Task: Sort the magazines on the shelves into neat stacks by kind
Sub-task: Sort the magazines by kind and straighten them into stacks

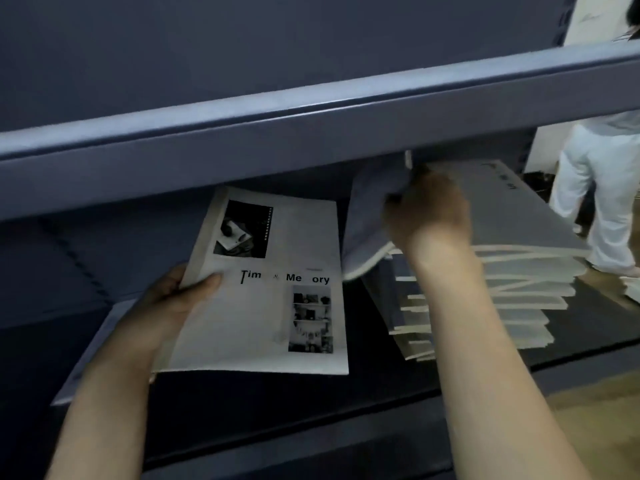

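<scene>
- A white magazine (273, 289), its cover printed with black title lettering and two dark photographs, lies tilted over the lower shelf (346, 386), gripped at its left edge.
- A grey-blue magazine (370, 216) is lifted, curling upward.
- A stack of grey-blue magazines (512, 271) sits unevenly fanned on the shelf's right part.

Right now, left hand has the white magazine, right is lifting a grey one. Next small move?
Probably lay the lifted grey magazine back flat on the grey stack: right hand grips its edge, and the stack below is fanned unevenly.
</scene>
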{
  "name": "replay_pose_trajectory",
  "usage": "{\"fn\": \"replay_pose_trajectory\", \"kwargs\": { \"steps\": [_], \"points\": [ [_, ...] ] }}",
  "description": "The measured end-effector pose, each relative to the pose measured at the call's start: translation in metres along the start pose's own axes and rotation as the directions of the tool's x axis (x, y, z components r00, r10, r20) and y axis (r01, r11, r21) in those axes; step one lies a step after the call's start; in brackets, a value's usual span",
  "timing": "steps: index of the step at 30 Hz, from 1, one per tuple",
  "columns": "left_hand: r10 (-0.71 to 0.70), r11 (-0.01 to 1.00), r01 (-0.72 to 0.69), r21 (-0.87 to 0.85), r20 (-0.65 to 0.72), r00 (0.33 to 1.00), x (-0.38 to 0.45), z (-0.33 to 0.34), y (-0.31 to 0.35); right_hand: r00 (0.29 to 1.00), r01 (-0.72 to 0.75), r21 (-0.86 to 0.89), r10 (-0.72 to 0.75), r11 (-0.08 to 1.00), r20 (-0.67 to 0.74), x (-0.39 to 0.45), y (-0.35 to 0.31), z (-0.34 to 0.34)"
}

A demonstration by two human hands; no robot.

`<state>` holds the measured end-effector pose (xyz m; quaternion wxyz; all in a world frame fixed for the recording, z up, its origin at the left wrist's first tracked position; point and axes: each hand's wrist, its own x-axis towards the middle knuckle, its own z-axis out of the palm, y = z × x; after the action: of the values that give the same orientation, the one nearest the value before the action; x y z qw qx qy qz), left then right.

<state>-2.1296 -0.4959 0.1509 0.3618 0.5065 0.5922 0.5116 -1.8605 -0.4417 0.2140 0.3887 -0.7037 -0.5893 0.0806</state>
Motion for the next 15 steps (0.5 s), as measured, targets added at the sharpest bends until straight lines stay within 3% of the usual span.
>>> {"fn": "replay_pose_trajectory", "kwargs": {
  "steps": [8, 15],
  "points": [
    [-0.079, 0.991, 0.098, 0.09, -0.198, 0.977, -0.052, -0.049, -0.031, 0.946, 0.242, 0.062, -0.249, 0.968, 0.207, -0.044, -0.016, 0.066],
    [-0.157, 0.983, 0.175, 0.047, -0.267, 0.951, -0.079, -0.075, -0.056, 0.932, 0.223, 0.208, -0.271, 0.952, 0.241, -0.058, -0.013, 0.102]
  ]
}}
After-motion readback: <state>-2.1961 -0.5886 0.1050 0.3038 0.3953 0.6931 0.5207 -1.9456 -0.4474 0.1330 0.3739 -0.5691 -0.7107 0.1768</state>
